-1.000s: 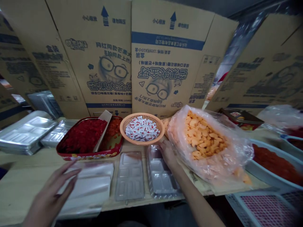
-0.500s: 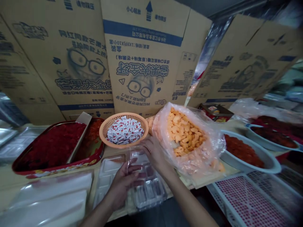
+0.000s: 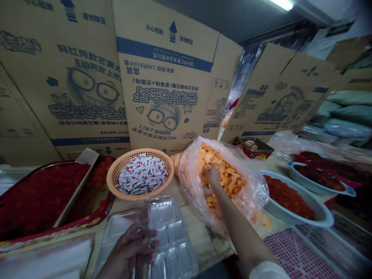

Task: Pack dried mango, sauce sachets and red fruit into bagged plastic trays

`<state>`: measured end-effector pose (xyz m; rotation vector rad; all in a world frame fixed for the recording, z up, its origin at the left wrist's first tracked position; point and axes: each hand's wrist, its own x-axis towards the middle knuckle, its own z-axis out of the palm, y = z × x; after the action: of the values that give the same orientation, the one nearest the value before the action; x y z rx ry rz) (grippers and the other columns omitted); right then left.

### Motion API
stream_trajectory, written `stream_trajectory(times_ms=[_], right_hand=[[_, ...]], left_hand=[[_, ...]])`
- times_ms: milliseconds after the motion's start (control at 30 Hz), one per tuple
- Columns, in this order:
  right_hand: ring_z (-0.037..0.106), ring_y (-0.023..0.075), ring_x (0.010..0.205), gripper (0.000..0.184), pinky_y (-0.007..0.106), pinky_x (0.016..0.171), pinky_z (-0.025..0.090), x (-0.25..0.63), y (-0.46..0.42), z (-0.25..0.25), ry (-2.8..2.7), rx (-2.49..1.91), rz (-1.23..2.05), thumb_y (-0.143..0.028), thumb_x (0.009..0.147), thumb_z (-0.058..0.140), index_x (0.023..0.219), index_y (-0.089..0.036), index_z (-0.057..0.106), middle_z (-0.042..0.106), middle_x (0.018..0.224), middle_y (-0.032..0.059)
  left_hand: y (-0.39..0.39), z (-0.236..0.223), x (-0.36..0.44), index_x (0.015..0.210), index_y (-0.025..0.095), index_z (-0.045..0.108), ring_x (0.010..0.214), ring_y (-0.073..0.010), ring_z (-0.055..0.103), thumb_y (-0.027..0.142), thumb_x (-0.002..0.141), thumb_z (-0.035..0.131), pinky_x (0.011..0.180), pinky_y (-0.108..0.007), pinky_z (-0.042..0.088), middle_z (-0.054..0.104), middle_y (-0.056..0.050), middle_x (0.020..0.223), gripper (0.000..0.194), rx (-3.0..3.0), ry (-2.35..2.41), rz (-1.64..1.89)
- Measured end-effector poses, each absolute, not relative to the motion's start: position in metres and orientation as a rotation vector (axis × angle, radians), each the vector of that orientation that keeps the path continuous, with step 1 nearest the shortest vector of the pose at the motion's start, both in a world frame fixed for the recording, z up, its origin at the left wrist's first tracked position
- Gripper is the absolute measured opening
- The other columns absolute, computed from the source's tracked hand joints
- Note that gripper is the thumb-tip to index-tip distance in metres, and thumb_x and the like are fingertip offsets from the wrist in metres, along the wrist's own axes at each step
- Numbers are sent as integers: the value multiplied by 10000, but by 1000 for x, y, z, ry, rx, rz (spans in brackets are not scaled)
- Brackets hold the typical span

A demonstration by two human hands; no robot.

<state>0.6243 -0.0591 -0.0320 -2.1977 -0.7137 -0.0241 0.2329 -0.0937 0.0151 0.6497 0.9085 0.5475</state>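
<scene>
My left hand (image 3: 132, 248), somewhat blurred, grips the left side of a clear compartment tray (image 3: 174, 232), and its fingers show dimly through the plastic. Another clear tray (image 3: 112, 228) lies just to the left, partly behind that hand. My right hand (image 3: 213, 176) reaches into a clear plastic bag (image 3: 188, 174) of orange, chip-like pieces (image 3: 226, 166). Its thumb and fingers are apart over the pieces; the fingertips are partly hidden. An orange perforated basket (image 3: 112, 182) full of small white-and-red sachets (image 3: 143, 174) stands beyond the trays.
At left, a red tin (image 3: 109, 203) holds dark red food and a divider (image 3: 77, 186). Blue basins (image 3: 322, 219) of reddish food stand at right, above a crate (image 3: 296, 252). Cardboard boxes (image 3: 165, 89) wall off the back. White trays (image 3: 52, 257) lie front left.
My right hand has gone from the tray's far edge into the bag of orange pieces. My left hand stays at the tray's left side. The view has shifted.
</scene>
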Motion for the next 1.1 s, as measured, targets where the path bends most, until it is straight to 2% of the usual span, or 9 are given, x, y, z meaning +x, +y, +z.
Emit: stream_trajectory(times_ms=[133, 267, 433, 500, 633, 733, 867, 967, 1100], right_hand=[[499, 169, 652, 251, 276, 605, 370, 630, -49, -38, -726, -2174, 29, -235, 661, 545, 891, -140, 579, 520, 696, 15], [450, 147, 586, 116, 273, 575, 356, 633, -59, -29, -720, -2095, 16, -241, 629, 579, 695, -165, 521, 457, 592, -24], [482, 127, 639, 267, 245, 572, 378, 595, -82, 14, -717, -1889, -4, -353, 719, 536, 915, -181, 476, 481, 711, -26], [490, 112, 589, 352, 226, 521, 363, 563, -91, 38, -867, -1586, 318, -377, 703, 587, 982, -197, 473, 500, 702, -41], [520, 94, 644, 221, 216, 599, 408, 498, -100, 74, -1429, -1352, 1029, -283, 703, 639, 890, -182, 578, 573, 738, -27], [552, 109, 754, 131, 237, 694, 432, 468, -93, 79, -1873, -1304, 1206, -194, 779, 557, 892, -178, 622, 618, 811, -5], [542, 130, 913, 206, 275, 832, 420, 449, -80, 68, -2173, -1230, 999, -109, 806, 502, 931, -184, 647, 603, 937, 32], [513, 140, 966, 242, 272, 828, 422, 444, -78, 62, -2110, -1196, 766, -131, 789, 545, 1000, -210, 635, 553, 1024, 47], [521, 123, 749, 207, 240, 658, 439, 477, -72, 54, -1469, -1362, 408, -312, 799, 538, 960, -202, 607, 564, 901, 31]], left_hand=[[-90, 6, 236, 1139, 160, 461, 799, -320, 660, 240, 517, 784, 663, -404, 517, 687, -122, 924, 706, 628, 915, 561], [-85, -1, 241, 1151, 164, 453, 805, -308, 661, 215, 525, 775, 690, -419, 516, 688, -113, 925, 705, 611, 877, 526], [-82, 4, 248, 1184, 164, 430, 855, -286, 654, 180, 615, 712, 749, -424, 508, 662, -125, 1014, 636, 664, 792, 452], [-81, 8, 249, 1192, 164, 427, 851, -270, 655, 147, 634, 690, 772, -425, 502, 652, -129, 1034, 617, 682, 730, 416], [-82, 14, 251, 1194, 175, 424, 812, -241, 656, 111, 653, 667, 737, -399, 508, 643, -119, 1034, 597, 697, 660, 364], [-84, 16, 248, 1194, 179, 419, 794, -234, 654, 90, 645, 666, 711, -391, 512, 650, -107, 1003, 608, 698, 656, 346], [-85, 17, 245, 1214, 164, 402, 841, -264, 651, 86, 645, 664, 724, -400, 507, 648, -121, 1021, 631, 690, 667, 336], [-85, 15, 243, 1231, 156, 383, 873, -284, 645, 75, 650, 651, 738, -412, 500, 644, -131, 1044, 645, 667, 672, 347], [-83, 14, 239, 1276, 149, 342, 892, -288, 639, 74, 661, 638, 775, -431, 487, 630, -141, 1092, 686, 631, 690, 345]])
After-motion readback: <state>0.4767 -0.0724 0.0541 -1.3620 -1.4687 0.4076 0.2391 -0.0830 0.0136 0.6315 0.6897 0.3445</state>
